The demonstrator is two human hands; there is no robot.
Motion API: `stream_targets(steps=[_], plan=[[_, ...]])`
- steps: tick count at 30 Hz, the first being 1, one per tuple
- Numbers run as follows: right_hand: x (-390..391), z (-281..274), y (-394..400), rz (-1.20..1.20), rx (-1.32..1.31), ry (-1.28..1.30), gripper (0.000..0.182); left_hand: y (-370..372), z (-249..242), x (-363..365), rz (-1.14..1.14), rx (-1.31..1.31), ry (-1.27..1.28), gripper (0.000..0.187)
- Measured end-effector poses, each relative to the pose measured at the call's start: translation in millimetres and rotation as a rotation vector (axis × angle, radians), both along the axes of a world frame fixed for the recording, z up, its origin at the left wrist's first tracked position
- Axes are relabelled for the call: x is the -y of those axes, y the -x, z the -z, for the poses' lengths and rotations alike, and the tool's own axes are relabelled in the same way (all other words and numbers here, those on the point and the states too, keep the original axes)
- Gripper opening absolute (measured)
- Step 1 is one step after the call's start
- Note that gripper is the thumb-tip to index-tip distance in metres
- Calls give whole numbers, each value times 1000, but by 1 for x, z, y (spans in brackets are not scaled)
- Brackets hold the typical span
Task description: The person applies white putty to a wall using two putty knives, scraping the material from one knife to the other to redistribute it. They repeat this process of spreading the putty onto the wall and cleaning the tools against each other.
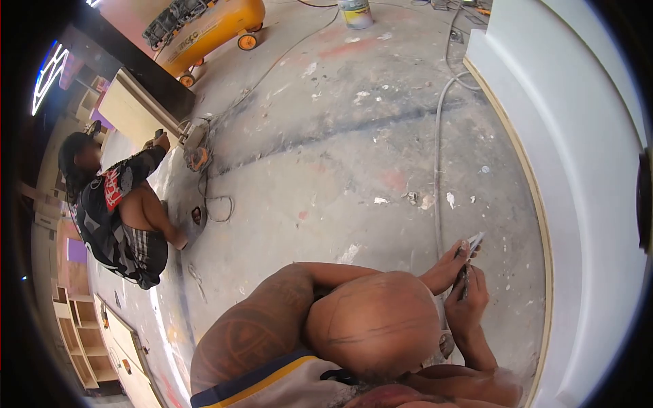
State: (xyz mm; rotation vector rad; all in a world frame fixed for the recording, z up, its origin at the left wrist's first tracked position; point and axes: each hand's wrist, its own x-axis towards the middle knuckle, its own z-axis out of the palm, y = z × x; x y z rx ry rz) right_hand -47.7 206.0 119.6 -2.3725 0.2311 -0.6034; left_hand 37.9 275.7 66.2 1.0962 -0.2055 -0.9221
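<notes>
Floor (326, 170) spreads wide before me, white panel (578, 170) curving along the right, co-worker (115, 204) crouching at left! Between my knee (374, 326) and the panel, my left hand (447, 267) pinches a pale strip (478, 241); close beside, my right hand (469, 299) grips something dark (464, 282).

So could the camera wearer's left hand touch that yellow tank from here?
Probably not: the yellow tank stands far across the floor, well beyond the left hand, which also seems to grip a pale, pointed thing.
</notes>
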Motion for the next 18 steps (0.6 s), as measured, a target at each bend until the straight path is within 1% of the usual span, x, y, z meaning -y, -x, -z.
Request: stream_targets(steps=[4, 6, 10, 12, 16, 18], plan=[[-3, 3, 5, 31, -12, 11, 31, 4, 6, -2, 35, -4, -12, 55], [-3, 5, 4, 42, -9, 9, 31, 4, -1, -1, -3, -2, -13, 54], [2, 4, 3, 34, -17, 10, 30, 7, 5, 3, -16, 26, -49, 53], [1, 3, 3, 38, -29, -7, 30, 10, 12, 5, -49, -2, -10, 51], [1, 0, 4, 61, 3, -2, 27, 12, 4, 4, -23, -63, 4, 50], [1, 3, 4, 73, 30, -5, 26, 14, 8, 3, -9, -172, 49, 48]])
